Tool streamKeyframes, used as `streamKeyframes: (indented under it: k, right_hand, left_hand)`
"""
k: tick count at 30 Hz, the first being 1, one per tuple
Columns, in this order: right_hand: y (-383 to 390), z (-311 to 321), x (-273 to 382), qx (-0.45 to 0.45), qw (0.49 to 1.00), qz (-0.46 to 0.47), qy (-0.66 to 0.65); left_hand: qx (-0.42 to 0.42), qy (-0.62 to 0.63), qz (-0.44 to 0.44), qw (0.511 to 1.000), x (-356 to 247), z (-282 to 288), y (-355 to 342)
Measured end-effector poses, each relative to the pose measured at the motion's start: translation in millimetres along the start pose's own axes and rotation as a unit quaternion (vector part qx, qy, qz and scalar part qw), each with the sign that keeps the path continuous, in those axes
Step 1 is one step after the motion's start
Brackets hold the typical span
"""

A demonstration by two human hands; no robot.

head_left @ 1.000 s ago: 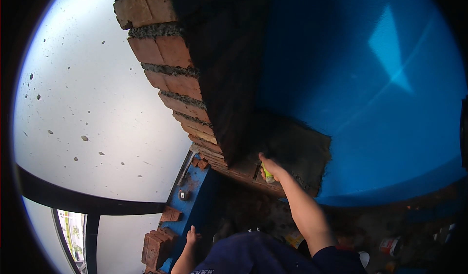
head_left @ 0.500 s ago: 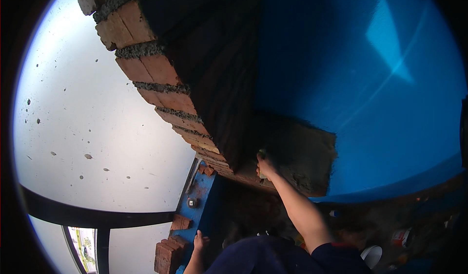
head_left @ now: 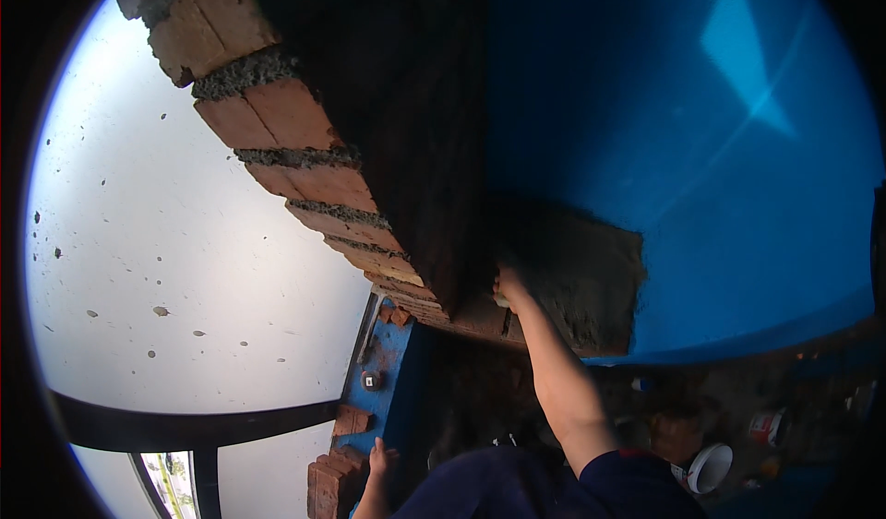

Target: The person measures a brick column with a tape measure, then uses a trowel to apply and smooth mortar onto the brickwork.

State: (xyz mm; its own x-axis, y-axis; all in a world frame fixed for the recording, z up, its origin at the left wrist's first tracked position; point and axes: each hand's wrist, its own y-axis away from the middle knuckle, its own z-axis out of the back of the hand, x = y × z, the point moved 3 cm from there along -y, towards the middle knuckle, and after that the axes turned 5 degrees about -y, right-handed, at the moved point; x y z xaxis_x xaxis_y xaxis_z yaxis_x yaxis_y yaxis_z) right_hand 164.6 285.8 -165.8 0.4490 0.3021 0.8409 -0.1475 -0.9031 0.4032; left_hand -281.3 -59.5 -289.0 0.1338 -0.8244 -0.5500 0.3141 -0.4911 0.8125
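My right arm stretches forward, and my right hand [head_left: 507,288] is closed around a small pale, greenish thing [head_left: 501,300] whose kind I cannot make out. It is beside the patch of dark grey mortar [head_left: 600,274] low on the blue wall, close to the shadowed side of the brickwork [head_left: 346,228]. Shade hides most of the fingers. Down at the left, my left hand [head_left: 381,459] is held up with its fingers apart and nothing in them. It is nearest the blue ledge [head_left: 395,353] and the stacked bricks [head_left: 334,480].
On the ledge lie broken brick pieces [head_left: 395,315], a small dark round object with a white label [head_left: 371,381] and a brick [head_left: 352,419]. A speckled white panel [head_left: 212,270] stands left. A white bucket [head_left: 711,468] lies tipped on the cluttered, dark floor, lower right.
My right hand has moved slightly up and right, farther forward along the mortar patch, still closed on the pale thing. The view has shifted a little. My left hand stays much the same.
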Motion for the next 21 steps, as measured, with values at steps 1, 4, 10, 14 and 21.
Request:
streamKeyframes:
  k: [1, 4, 10, 14, 21]
  right_hand:
    - [12.2, 22.5, -1.3, -0.047, 0.998, -0.040, 0.002]
    - [77.7, 26.9, 38.4, -0.171, 0.976, -0.115, 0.068]
    - [120.5, 50.7, 63.6, -0.159, 0.983, -0.086, -0.042]
    - [95.8, 34.4, 40.9, -0.101, 0.989, -0.091, -0.059]
    - [104.6, -9.7, 10.6, 0.018, 0.987, -0.155, 0.047]
  left_hand:
    - [-0.011, 0.014, -0.004, 1.000, -5.3, -6.8, 4.7]
    - [0.049, 0.113, -0.023, 0.992, -2.3, 0.0, 0.5]
    - [0.031, -0.034, -0.030, 0.999, 31.4, 18.7, -22.2]
    - [0.016, -0.018, -0.004, 1.000, 13.2, -2.1, -15.2]
    - [0.044, -0.039, -0.060, 0.996, -23.6, -10.7, -20.2]
